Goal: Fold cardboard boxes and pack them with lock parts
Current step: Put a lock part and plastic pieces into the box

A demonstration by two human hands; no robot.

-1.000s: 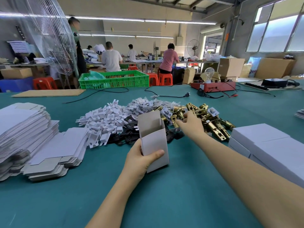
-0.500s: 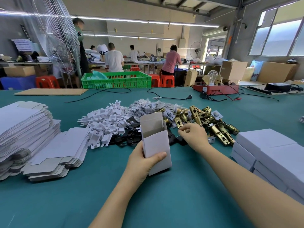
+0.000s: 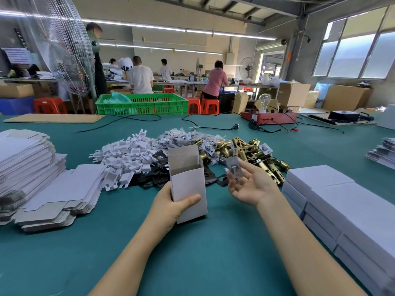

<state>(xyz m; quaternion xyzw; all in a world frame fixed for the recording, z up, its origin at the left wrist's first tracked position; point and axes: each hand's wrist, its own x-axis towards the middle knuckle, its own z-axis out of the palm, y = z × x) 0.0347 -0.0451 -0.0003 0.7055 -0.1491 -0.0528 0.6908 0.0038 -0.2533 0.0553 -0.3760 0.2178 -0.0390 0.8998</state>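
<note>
Green felt covers the wide surface (image 3: pixel 213 253) of a busy packing hall. I hold the open cardboard box (image 3: pixel 188 184) upright in my left hand (image 3: pixel 171 207), thumb across its front; my right hand (image 3: pixel 250 184), palm up just right of the box, pinches a small bagged lock part (image 3: pixel 234 168) at its fingertips. That light pinch could let the bag slip short of the box mouth. Brass latches (image 3: pixel 252 154) lie beyond the box.

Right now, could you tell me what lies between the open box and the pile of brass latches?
In the head view, the right hand holding a small bagged part sits between the box and the brass latches.
</note>
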